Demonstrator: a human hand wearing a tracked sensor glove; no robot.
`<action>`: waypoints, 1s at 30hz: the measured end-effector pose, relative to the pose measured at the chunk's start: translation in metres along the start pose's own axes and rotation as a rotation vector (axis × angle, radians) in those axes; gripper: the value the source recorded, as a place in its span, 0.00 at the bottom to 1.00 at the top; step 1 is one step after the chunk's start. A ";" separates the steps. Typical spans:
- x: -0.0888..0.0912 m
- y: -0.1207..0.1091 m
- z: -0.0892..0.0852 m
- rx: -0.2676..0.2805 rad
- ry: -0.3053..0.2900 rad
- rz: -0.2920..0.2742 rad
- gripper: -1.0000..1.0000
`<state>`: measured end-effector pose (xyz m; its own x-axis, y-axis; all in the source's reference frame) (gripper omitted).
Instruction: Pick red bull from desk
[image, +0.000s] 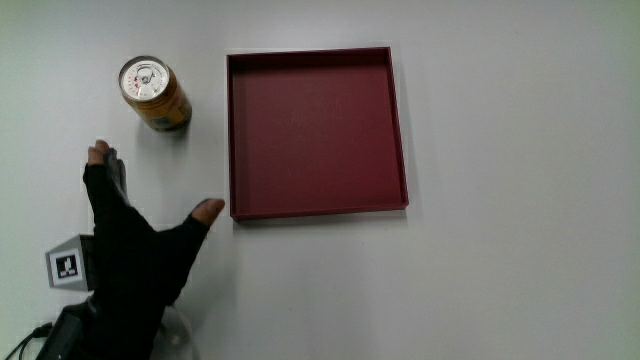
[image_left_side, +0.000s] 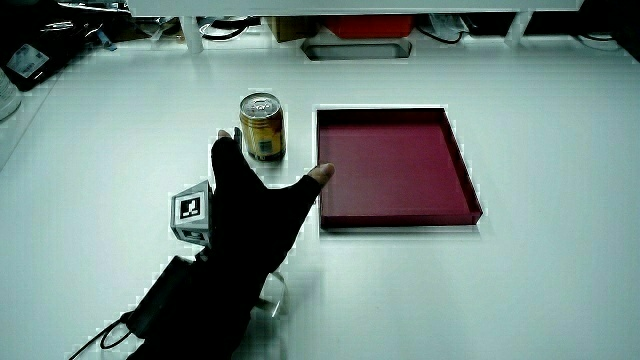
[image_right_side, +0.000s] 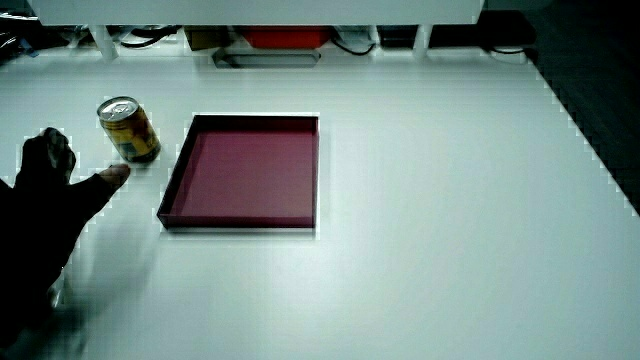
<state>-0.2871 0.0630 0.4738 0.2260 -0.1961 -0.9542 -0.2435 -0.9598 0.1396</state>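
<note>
Red bull can stands upright on the surface, just beside the red tray. Hand hovers nearer the person, grip spread apart and holding nothing; its forearm runs out of view.

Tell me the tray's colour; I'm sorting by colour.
Dark red, a maroon shade; the tray shows it best in the main view.

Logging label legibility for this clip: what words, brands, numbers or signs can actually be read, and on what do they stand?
None can be read as text.
Can: printing on its yellow side, too blurred to read; no brand name can be made out.
Cube on the hand: a black-and-white square pattern, no letters.
Red tray: no marking.
</note>
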 end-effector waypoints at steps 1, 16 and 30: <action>0.001 0.005 0.000 0.002 0.003 0.004 0.50; 0.001 0.065 -0.017 0.052 0.012 0.095 0.50; -0.001 0.081 -0.025 0.122 -0.020 0.101 0.52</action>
<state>-0.2836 -0.0196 0.4928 0.1760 -0.2847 -0.9423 -0.3771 -0.9037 0.2026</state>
